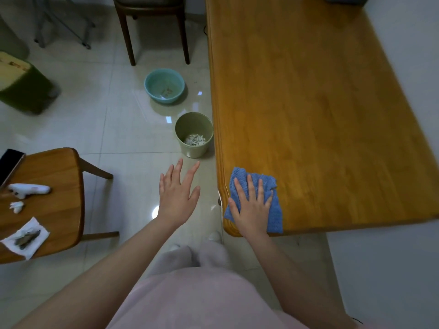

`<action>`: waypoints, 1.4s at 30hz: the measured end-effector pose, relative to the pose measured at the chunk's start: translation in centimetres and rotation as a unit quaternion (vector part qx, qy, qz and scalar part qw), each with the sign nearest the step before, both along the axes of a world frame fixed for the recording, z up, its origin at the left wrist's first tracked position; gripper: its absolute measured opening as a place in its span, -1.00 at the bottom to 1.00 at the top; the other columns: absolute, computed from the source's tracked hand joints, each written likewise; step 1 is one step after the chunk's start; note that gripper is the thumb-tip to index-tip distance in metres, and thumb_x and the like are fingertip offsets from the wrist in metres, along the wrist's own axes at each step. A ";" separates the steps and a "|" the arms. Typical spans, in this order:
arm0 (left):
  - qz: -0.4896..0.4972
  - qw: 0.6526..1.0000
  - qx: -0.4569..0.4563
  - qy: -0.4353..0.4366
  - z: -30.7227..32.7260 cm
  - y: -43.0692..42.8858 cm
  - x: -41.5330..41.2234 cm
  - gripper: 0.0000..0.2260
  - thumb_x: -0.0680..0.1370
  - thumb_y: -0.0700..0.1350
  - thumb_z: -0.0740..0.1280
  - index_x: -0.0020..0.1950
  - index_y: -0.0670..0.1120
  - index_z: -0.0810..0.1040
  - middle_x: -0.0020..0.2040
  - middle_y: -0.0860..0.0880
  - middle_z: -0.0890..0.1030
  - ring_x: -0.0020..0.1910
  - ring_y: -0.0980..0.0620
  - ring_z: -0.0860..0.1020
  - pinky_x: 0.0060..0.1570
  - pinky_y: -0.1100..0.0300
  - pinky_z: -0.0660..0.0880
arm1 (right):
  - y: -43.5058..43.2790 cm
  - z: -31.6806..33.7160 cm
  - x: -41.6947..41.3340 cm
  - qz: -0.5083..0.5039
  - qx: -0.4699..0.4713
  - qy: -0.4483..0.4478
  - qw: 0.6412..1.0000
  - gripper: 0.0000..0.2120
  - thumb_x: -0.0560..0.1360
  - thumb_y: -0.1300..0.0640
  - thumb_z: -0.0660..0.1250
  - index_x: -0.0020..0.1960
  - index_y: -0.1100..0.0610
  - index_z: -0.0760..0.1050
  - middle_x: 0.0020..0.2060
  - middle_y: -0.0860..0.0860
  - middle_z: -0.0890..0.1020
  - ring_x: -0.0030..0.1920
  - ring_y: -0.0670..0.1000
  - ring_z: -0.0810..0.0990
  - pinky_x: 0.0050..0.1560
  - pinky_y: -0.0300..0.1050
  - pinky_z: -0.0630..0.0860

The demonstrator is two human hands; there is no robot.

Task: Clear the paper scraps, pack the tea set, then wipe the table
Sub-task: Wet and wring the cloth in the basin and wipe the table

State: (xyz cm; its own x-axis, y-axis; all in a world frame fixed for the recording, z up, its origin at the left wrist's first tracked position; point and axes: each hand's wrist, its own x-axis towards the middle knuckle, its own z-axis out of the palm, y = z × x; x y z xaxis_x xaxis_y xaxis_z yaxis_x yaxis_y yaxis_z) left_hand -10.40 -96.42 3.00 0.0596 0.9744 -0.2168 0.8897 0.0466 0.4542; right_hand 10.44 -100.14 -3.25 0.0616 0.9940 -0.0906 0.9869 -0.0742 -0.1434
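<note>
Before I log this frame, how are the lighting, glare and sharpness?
Head view: dim, even indoor light; bright glare patches on the glossy floor tiles near the green bin; wide-angle bending of the table edges; the green box at left is smeared, while the right hand on the blue cloth is fairly sharp.

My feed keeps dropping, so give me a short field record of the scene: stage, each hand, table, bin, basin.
stage: wiping, at the table's near left corner
right hand: flat, fingers spread, pressing the blue cloth on the table
left hand: open, empty, over the floor beside the table
table: wooden top shows nothing on it but the cloth; far end cut off
green bin: on the floor by the table edge, paper scraps inside
teal basin: on the floor beyond the bin
tea set: not in view
</note>
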 end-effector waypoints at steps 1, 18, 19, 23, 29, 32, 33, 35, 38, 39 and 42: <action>0.000 1.000 0.001 0.003 0.0 0.1 -0.4 -0.48 0.63 0.04 0.13 0.56 0.20 0.00 0.59 -0.05 -0.06 0.56 -0.11 -0.11 0.48 -0.06 -0.20 | 0.4 -0.1 -0.4 -0.009 -0.004 -0.005 1.000 -0.44 0.58 -0.25 -0.04 0.54 -0.14 0.17 0.54 0.02 0.21 0.54 0.20 0.09 0.43 0.40 0.03; -0.031 0.999 -0.010 -0.001 -1.3 5.7 -2.1 -0.48 0.63 0.04 0.13 0.56 0.19 0.02 0.59 -0.06 -0.05 0.56 -0.11 -0.11 0.48 -0.06 -0.20 | 11.9 -0.6 -3.9 -0.089 -0.012 0.007 0.996 -0.52 0.66 -0.15 -0.08 0.57 -0.14 0.03 0.58 -0.05 0.06 0.57 0.13 -0.09 0.48 0.30 -0.20; -0.035 0.999 -0.012 0.000 -1.3 6.3 -2.1 -0.48 0.63 0.04 0.13 0.56 0.19 0.03 0.59 -0.06 -0.04 0.56 -0.11 -0.10 0.48 -0.07 -0.19 | 13.1 -0.5 -4.1 -0.090 -0.013 0.011 0.996 -0.52 0.67 -0.14 -0.07 0.57 -0.13 0.02 0.58 -0.05 0.04 0.57 0.13 -0.10 0.49 0.28 -0.20; -0.042 0.999 -0.009 0.004 -1.7 8.5 -2.8 -0.48 0.62 0.02 0.16 0.55 0.18 0.05 0.59 -0.07 -0.01 0.56 -0.12 -0.08 0.48 -0.09 -0.16 | 17.3 -0.1 -4.8 -0.080 -0.009 0.018 0.997 -0.51 0.66 -0.12 -0.07 0.58 -0.09 0.03 0.58 -0.03 0.06 0.57 0.14 -0.08 0.50 0.24 -0.19; -0.028 0.999 -0.019 -0.002 -2.3 12.2 -4.0 -0.47 0.62 0.01 0.17 0.55 0.20 0.04 0.59 -0.07 -0.01 0.56 -0.12 -0.08 0.48 -0.07 -0.18 | 22.9 0.0 -6.2 -0.042 -0.023 -0.008 0.999 -0.49 0.66 -0.07 0.00 0.58 -0.08 -0.02 0.58 -0.03 0.00 0.57 0.15 -0.09 0.50 0.22 -0.15; -0.030 0.999 -0.014 -0.010 -2.1 14.0 -5.2 -0.47 0.62 0.00 0.18 0.55 0.20 0.06 0.59 -0.07 -0.01 0.56 -0.13 -0.06 0.48 -0.07 -0.16 | 25.7 0.2 -7.1 -0.022 -0.043 -0.010 0.999 -0.39 0.64 0.00 0.14 0.59 -0.07 -0.07 0.59 -0.03 -0.08 0.57 0.15 -0.16 0.52 0.22 -0.10; -0.032 0.999 -0.012 -0.009 -2.1 14.8 -5.9 -0.47 0.62 0.00 0.19 0.55 0.20 0.07 0.59 -0.06 -0.01 0.56 -0.13 -0.06 0.48 -0.07 -0.16 | 26.6 0.3 -7.5 -0.024 -0.044 -0.010 0.999 -0.37 0.62 0.02 0.17 0.59 -0.07 -0.07 0.59 -0.03 -0.09 0.57 0.15 -0.17 0.52 0.21 -0.10; -0.035 0.999 -0.017 -0.011 -1.9 16.5 -7.4 -0.47 0.62 -0.01 0.19 0.55 0.19 0.07 0.59 -0.06 -0.01 0.56 -0.12 -0.07 0.48 -0.06 -0.17 | 28.2 0.5 -8.2 -0.033 -0.040 -0.002 0.999 -0.34 0.61 0.08 0.21 0.59 -0.06 -0.05 0.59 -0.03 -0.08 0.57 0.14 -0.16 0.52 0.22 -0.09; -0.056 0.998 -0.028 -0.009 -1.7 19.1 -9.4 -0.48 0.61 0.05 0.13 0.54 0.21 0.06 0.59 -0.06 -0.02 0.56 -0.11 -0.07 0.48 -0.05 -0.17 | 30.2 0.5 -9.1 -0.070 -0.024 0.004 0.997 -0.36 0.59 0.16 0.22 0.58 -0.06 0.01 0.59 -0.02 -0.02 0.57 0.15 -0.12 0.51 0.23 -0.08; -0.068 0.997 -0.029 -0.008 -1.5 20.2 -10.2 -0.48 0.58 0.09 0.08 0.54 0.22 0.04 0.59 -0.05 -0.02 0.56 -0.11 -0.07 0.48 -0.05 -0.18 | 30.9 0.5 -9.7 -0.085 -0.021 0.009 0.996 -0.37 0.60 0.17 0.21 0.58 -0.05 0.03 0.58 -0.02 0.00 0.57 0.15 -0.10 0.51 0.22 -0.08; -0.096 0.995 -0.033 -0.009 -0.9 23.7 -12.9 -0.44 0.53 0.13 0.00 0.54 0.24 0.01 0.59 -0.04 -0.04 0.56 -0.10 -0.08 0.47 -0.02 -0.21 | 33.8 1.0 -12.5 -0.115 -0.006 0.064 0.991 -0.48 0.65 0.12 0.15 0.57 -0.04 0.10 0.58 -0.02 0.06 0.57 0.11 -0.06 0.52 0.18 -0.08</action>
State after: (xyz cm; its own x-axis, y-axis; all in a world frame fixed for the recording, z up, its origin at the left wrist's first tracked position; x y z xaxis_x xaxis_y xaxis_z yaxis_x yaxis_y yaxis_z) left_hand -23.28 -72.74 2.09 0.2475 0.9287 -0.2763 0.8769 -0.0935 0.4714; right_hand -2.09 -66.29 -2.24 0.2730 0.9539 -0.1244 0.9178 -0.2971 -0.2634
